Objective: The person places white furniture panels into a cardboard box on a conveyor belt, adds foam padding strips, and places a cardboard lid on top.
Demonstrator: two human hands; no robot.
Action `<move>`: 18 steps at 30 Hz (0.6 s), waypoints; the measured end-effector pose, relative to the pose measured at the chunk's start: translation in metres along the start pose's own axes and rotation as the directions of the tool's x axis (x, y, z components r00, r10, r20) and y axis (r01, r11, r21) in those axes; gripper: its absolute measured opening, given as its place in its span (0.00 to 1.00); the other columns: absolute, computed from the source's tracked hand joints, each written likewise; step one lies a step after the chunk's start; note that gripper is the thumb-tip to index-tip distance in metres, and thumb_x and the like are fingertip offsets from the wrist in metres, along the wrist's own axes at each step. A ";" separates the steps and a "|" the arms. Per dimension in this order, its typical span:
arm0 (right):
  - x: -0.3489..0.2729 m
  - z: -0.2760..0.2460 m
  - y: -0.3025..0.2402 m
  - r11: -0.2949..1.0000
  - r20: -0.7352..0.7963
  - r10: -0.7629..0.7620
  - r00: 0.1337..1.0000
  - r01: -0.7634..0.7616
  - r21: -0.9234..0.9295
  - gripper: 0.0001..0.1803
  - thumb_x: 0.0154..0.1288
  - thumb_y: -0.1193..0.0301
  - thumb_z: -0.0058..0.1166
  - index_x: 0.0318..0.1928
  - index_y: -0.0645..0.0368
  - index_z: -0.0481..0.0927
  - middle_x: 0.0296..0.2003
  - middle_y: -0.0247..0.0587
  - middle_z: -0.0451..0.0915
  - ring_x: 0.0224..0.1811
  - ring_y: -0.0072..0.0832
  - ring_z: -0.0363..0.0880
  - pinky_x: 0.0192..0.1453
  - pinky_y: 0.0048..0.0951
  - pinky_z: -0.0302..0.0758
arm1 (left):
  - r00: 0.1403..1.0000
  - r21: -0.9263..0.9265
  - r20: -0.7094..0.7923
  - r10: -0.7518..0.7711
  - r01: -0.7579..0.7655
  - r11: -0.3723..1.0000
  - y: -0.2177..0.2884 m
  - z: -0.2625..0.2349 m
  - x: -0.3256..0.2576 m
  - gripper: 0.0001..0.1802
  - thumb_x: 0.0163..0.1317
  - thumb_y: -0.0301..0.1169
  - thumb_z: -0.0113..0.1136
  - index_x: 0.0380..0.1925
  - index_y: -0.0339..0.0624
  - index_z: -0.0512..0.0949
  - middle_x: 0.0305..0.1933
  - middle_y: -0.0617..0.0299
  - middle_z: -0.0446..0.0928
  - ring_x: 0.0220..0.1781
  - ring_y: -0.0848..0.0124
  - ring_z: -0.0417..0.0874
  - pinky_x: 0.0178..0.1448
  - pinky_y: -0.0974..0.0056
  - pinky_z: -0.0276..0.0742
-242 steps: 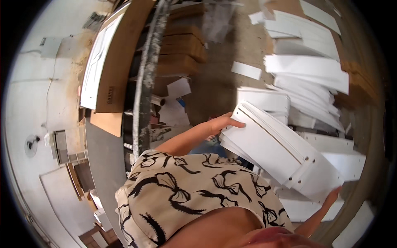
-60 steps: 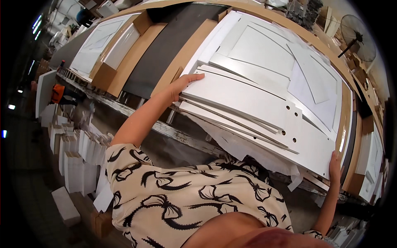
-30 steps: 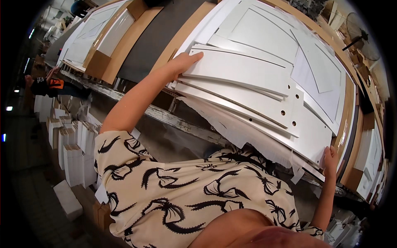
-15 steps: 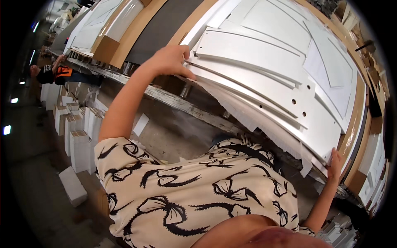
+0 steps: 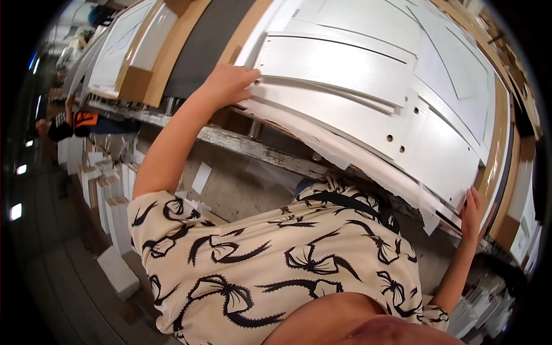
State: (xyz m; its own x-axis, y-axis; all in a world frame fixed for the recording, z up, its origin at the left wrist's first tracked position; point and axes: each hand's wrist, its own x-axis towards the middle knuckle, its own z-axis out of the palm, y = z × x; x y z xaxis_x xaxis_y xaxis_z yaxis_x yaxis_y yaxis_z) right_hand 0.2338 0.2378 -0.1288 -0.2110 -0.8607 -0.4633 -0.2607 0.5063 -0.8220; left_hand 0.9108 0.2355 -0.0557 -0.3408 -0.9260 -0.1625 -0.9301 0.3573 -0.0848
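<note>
Workshop bay, long metal rack (image 5: 241, 146) loaded with leaning panels; person holds a stack of white boards (image 5: 368, 109) against it.

Biggest items: white door panels (image 5: 454, 75) behind the stack, brown cardboard sheets (image 5: 190, 29) and a grey sheet (image 5: 207, 49) further left. Board stack lies tilted on the rack edge, drilled holes visible near its right end. Left hand (image 5: 227, 86) grips the stack's left end, fingers curled over the edge. Right hand (image 5: 470, 210) presses flat on the stack's right end, fingers extended. Small white blocks (image 5: 109, 207) stand on the floor at lower left.
</note>
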 end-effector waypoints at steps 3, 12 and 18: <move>-0.008 0.005 0.007 0.970 -0.068 -0.138 0.988 0.121 -0.211 0.28 0.65 0.62 0.50 0.61 0.63 0.63 0.52 0.39 0.71 0.52 0.25 0.68 0.52 0.27 0.67 | 0.966 -0.080 0.189 -0.175 0.193 0.978 0.012 -0.014 0.016 0.06 0.43 0.29 0.54 0.24 0.43 0.75 0.27 0.52 0.77 0.34 0.51 0.78 0.37 0.52 0.73; -0.019 0.046 -0.030 0.811 -0.160 -0.313 0.936 0.175 -0.559 0.24 0.63 0.60 0.51 0.52 0.66 0.71 0.32 0.38 0.76 0.31 0.24 0.71 0.36 0.26 0.70 | 0.925 -0.584 -0.322 0.201 -0.361 0.727 0.124 -0.068 0.120 0.06 0.49 0.25 0.64 0.24 0.36 0.76 0.25 0.57 0.76 0.27 0.65 0.77 0.31 0.65 0.71; -0.011 0.026 -0.051 0.955 0.034 -0.051 0.998 0.058 -0.292 0.21 0.63 0.61 0.44 0.48 0.66 0.74 0.35 0.45 0.78 0.32 0.30 0.76 0.40 0.30 0.73 | 0.418 -0.272 -0.484 0.769 -0.907 0.322 0.329 -0.054 0.236 0.09 0.55 0.25 0.56 0.38 0.39 0.76 0.39 0.55 0.75 0.45 0.59 0.74 0.49 0.58 0.69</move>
State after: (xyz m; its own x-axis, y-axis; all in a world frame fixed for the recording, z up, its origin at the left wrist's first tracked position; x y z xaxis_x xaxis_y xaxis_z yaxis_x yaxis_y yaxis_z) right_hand 0.2740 0.2199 -0.0904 -0.1650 -0.8865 -0.4323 -0.5363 0.4485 -0.7150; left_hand 0.5167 0.1284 -0.0688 -0.9237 -0.1718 0.3423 -0.0278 0.9214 0.3876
